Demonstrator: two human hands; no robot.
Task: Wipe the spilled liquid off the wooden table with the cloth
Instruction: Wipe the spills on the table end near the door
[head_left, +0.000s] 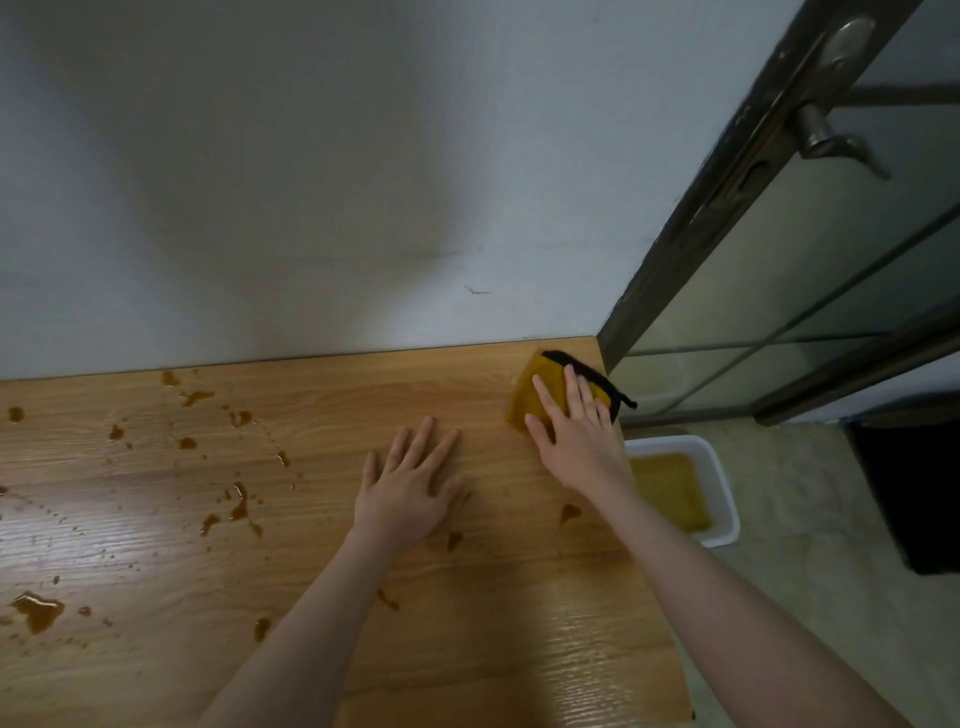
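The wooden table (322, 415) has a light oak-grain laminate top with a glossy finish that reflects light along its near portion. Its far edge meets a plain white wall (311, 182). At the right stands a metal-framed glass door (779, 249) with a worn lever handle (836, 140). On the tiled floor beside the table's right edge sits a white rectangular tub (722, 467) holding brownish-yellow liquid; a dark object, not identifiable, lies further right.

The spilled liquid (36, 610) is amber-brown and glossy, scattered as irregular drops and small puddles across the left and centre of the top, with a few spots near the forearms.

The cloth (540, 389) is mustard-yellow, folded, with a black trimmed edge and a black loop hanging past the table's rim. It lies flat at the far right corner of the table.

The right hand (576, 436) lies palm-down on the cloth, fingers straight and together, pressing rather than clutching it. The left hand (410, 483) rests flat on bare wood just left of the cloth, fingers spread and extended, holding nothing. Both forearms are bare and reach in from the lower edge
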